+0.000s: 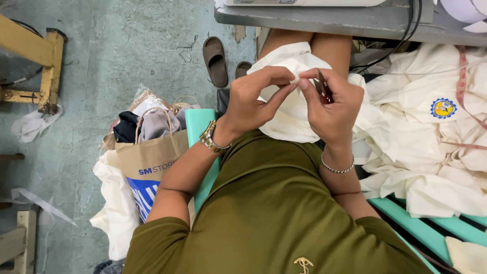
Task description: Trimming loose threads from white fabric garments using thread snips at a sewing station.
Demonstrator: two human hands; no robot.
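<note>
Seated person's left hand pinches cream fabric on lap; right hand is closed round a small red tool. Best kept taut, tip w/ short strokes.

Left hand pinches the white cloth in the lap; right hand, at its three o'clock, grips a small red-handled cutter. Brown paper bag sits at eight o'clock, piled white garments at three, sandals at eleven.
</note>
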